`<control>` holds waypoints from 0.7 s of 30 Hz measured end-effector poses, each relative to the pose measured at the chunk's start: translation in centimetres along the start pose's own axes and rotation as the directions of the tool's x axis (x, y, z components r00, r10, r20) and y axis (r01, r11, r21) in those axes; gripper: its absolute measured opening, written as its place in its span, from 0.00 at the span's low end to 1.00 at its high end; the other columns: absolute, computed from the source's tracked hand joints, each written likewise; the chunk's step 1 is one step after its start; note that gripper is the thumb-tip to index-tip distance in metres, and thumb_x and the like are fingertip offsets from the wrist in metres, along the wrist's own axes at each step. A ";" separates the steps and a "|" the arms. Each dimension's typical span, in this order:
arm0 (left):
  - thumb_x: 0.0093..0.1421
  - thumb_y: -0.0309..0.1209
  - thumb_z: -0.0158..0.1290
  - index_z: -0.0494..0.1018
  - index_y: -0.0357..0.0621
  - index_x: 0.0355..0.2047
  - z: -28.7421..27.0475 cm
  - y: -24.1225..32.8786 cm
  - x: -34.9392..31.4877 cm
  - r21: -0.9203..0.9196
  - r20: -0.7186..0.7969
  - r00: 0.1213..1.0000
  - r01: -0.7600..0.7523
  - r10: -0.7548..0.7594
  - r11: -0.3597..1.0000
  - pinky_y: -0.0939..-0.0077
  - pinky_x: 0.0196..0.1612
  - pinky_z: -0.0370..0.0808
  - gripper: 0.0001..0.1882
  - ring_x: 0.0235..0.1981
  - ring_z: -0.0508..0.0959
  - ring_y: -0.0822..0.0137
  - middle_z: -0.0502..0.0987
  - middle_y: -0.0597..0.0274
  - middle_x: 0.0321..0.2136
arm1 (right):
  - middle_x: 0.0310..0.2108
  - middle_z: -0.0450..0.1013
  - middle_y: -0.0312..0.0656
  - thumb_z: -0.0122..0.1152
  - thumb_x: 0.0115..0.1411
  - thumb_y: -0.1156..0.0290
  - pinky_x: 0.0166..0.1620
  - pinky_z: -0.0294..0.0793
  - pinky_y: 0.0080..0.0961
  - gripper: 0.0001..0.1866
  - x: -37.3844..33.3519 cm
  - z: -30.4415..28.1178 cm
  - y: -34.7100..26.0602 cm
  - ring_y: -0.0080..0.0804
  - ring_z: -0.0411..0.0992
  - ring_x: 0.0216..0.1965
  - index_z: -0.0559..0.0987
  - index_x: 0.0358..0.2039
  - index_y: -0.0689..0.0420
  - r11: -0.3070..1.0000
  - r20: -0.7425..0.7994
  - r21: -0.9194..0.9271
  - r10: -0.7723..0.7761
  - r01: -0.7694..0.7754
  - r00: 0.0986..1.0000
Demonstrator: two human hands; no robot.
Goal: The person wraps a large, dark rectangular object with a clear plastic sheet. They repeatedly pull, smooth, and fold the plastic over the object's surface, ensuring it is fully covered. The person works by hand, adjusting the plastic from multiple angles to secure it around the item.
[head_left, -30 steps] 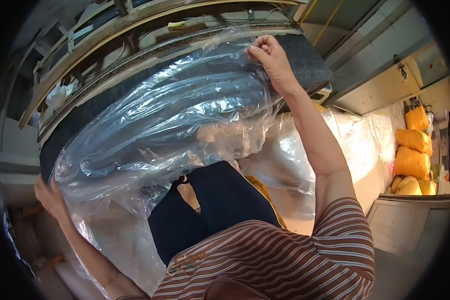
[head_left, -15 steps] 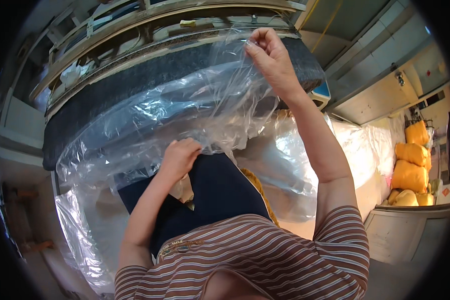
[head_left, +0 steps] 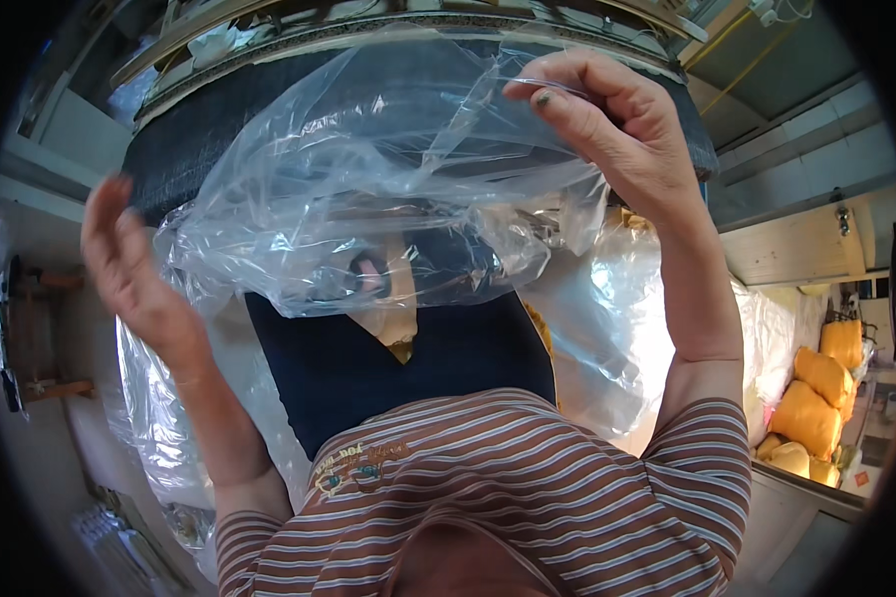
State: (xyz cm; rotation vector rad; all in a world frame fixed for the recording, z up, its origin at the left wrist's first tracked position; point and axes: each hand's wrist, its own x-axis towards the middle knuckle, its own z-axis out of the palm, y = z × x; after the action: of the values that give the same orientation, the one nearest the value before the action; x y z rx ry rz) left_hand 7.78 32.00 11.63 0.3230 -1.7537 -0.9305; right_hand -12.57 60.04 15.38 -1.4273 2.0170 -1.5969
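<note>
A large sheet of thin clear plastic film [head_left: 299,239] billows across the front of a dark padded bench top [head_left: 209,134] and over my lap. At its upper right, my right hand [head_left: 617,124] pinches an edge of the film between thumb and fingers and lifts it. Off to the left, my left hand [head_left: 134,274] is raised with its fingers apart, holding nothing, beside the film's left end. Beneath the film's lower edge, a beige pointed piece [head_left: 393,323] lies against my dark blue trousers [head_left: 448,353].
More clear plastic [head_left: 154,418] hangs down on the left, and another bright stretch [head_left: 637,289] spreads to the right. Orange bundles [head_left: 806,413] are stacked at the far right beside a pale cabinet door [head_left: 786,244]. A wooden rail [head_left: 189,35] runs behind the bench.
My left hand has let go of the film at the middle and swung out to the left, opening. My right hand has come nearer with the film, which now puffs up over my lap.
</note>
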 end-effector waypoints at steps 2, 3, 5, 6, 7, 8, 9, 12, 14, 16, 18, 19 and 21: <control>0.58 0.28 0.53 0.69 0.41 0.51 4.2 3.4 0.6 -0.016 0.348 0.909 -0.238 0.228 0.971 0.73 0.55 0.63 0.19 0.54 0.68 0.66 0.70 0.58 0.51 | 0.39 0.74 0.30 0.58 0.60 0.71 0.36 0.65 0.08 0.08 -0.4 0.3 -0.7 0.11 0.65 0.32 0.78 0.39 0.57 0.995 -0.007 -0.069 -0.074 0.074 0.997; 0.56 0.28 0.55 0.69 0.42 0.51 6.4 4.4 1.5 -0.018 0.518 0.763 -0.441 0.386 0.897 0.72 0.55 0.63 0.21 0.54 0.68 0.66 0.70 0.58 0.51 | 0.36 0.74 0.31 0.58 0.59 0.72 0.37 0.66 0.09 0.08 -0.6 0.5 -1.3 0.12 0.67 0.33 0.78 0.39 0.58 0.997 -0.008 -0.055 -0.054 0.054 0.998; 0.52 0.26 0.58 0.72 0.42 0.48 10.2 6.2 2.5 -0.159 0.623 0.633 -0.474 0.461 0.866 0.72 0.54 0.64 0.20 0.53 0.69 0.65 0.74 0.59 0.45 | 0.32 0.74 0.34 0.60 0.57 0.73 0.40 0.70 0.12 0.08 -0.9 1.1 -2.2 0.15 0.71 0.35 0.78 0.38 0.59 1.000 -0.017 -0.016 -0.026 0.026 1.000; 0.52 0.26 0.57 0.73 0.41 0.46 11.0 5.8 3.1 -0.265 0.711 0.576 -0.313 0.404 0.912 0.73 0.53 0.64 0.18 0.52 0.70 0.65 0.75 0.59 0.43 | 0.30 0.74 0.33 0.60 0.57 0.73 0.39 0.69 0.12 0.08 -1.1 1.0 -2.5 0.15 0.70 0.33 0.77 0.37 0.60 1.000 -0.009 -0.021 0.002 -0.002 1.000; 0.52 0.26 0.57 0.74 0.41 0.44 11.7 5.4 3.8 -0.343 0.794 0.489 -0.132 0.362 0.930 0.73 0.53 0.65 0.17 0.51 0.70 0.65 0.75 0.59 0.41 | 0.29 0.74 0.33 0.60 0.57 0.73 0.38 0.68 0.11 0.07 -1.5 0.7 -2.8 0.15 0.69 0.32 0.77 0.36 0.60 0.999 -0.008 -0.026 0.032 -0.032 0.999; 0.52 0.26 0.57 0.75 0.41 0.42 12.5 5.1 4.0 -0.382 0.867 0.372 0.065 0.333 0.922 0.73 0.52 0.65 0.15 0.50 0.71 0.65 0.76 0.59 0.39 | 0.28 0.73 0.33 0.60 0.57 0.74 0.36 0.68 0.11 0.07 -2.2 0.4 -2.8 0.14 0.69 0.31 0.76 0.36 0.60 0.997 -0.014 -0.026 0.071 -0.071 0.997; 0.55 0.27 0.55 0.77 0.37 0.35 12.4 5.8 4.1 -0.312 0.890 0.372 0.070 0.265 0.947 0.74 0.50 0.66 0.08 0.46 0.73 0.67 0.76 0.59 0.35 | 0.24 0.71 0.32 0.61 0.57 0.74 0.33 0.66 0.13 0.06 -2.7 0.1 -2.6 0.15 0.66 0.28 0.75 0.33 0.61 0.995 -0.048 0.002 0.096 -0.096 0.994; 0.60 0.27 0.51 0.75 0.39 0.40 11.5 5.9 3.3 -0.338 0.877 0.427 0.221 0.221 0.915 0.80 0.42 0.71 0.09 0.36 0.76 0.71 0.76 0.62 0.34 | 0.29 0.71 0.33 0.60 0.57 0.76 0.37 0.69 0.12 0.04 -4.4 -1.2 -0.3 0.15 0.68 0.32 0.76 0.33 0.61 0.988 0.096 -0.015 0.155 -0.154 0.983; 0.64 0.29 0.46 0.72 0.40 0.44 11.0 4.9 3.7 -0.513 0.816 0.524 0.460 0.245 0.725 0.79 0.41 0.73 0.11 0.36 0.76 0.71 0.76 0.60 0.36 | 0.28 0.73 0.34 0.57 0.57 0.76 0.36 0.71 0.18 0.03 -6.1 -1.3 2.7 0.20 0.71 0.33 0.76 0.32 0.62 0.951 0.153 -0.104 0.306 -0.292 0.940; 0.65 0.30 0.44 0.69 0.39 0.46 7.1 4.0 6.6 -0.602 0.741 0.664 0.593 0.097 0.535 0.85 0.34 0.72 0.12 0.34 0.75 0.74 0.74 0.58 0.41 | 0.25 0.74 0.40 0.55 0.57 0.72 0.36 0.72 0.26 0.06 -9.3 -1.4 8.8 0.27 0.73 0.29 0.77 0.32 0.59 0.932 0.237 -0.193 0.347 -0.306 0.907; 0.66 0.31 0.42 0.65 0.40 0.52 4.6 2.6 10.4 -0.646 0.672 0.739 0.612 -0.038 0.456 0.91 0.27 0.69 0.16 0.29 0.70 0.77 0.71 0.56 0.48 | 0.29 0.76 0.44 0.57 0.55 0.60 0.34 0.72 0.38 0.10 -14.8 -2.0 16.0 0.43 0.74 0.30 0.78 0.30 0.52 0.638 0.227 -0.710 0.608 -0.298 0.761; 0.66 0.32 0.42 0.62 0.41 0.55 4.7 1.8 11.7 -0.649 0.592 0.787 0.592 -0.170 0.479 0.93 0.24 0.67 0.18 0.26 0.68 0.79 0.69 0.55 0.52 | 0.30 0.76 0.44 0.55 0.54 0.59 0.37 0.74 0.40 0.10 -18.7 -2.9 18.2 0.43 0.75 0.34 0.80 0.30 0.49 0.411 0.084 -0.845 0.734 -0.342 0.674; 0.66 0.34 0.43 0.62 0.46 0.56 4.1 -1.3 12.1 -0.467 0.197 0.849 0.520 -0.490 0.715 0.92 0.18 0.60 0.18 0.21 0.62 0.83 0.71 0.58 0.49 | 0.36 0.76 0.44 0.53 0.53 0.66 0.40 0.74 0.40 0.10 -25.7 -7.6 23.2 0.44 0.75 0.39 0.80 0.34 0.50 0.124 -0.155 -0.858 0.863 -0.499 0.481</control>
State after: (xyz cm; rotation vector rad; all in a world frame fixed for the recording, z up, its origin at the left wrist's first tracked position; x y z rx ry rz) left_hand -0.88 25.48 18.45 0.4425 -1.4103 -1.7785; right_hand -17.15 83.48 -10.88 -0.4950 2.6142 0.1867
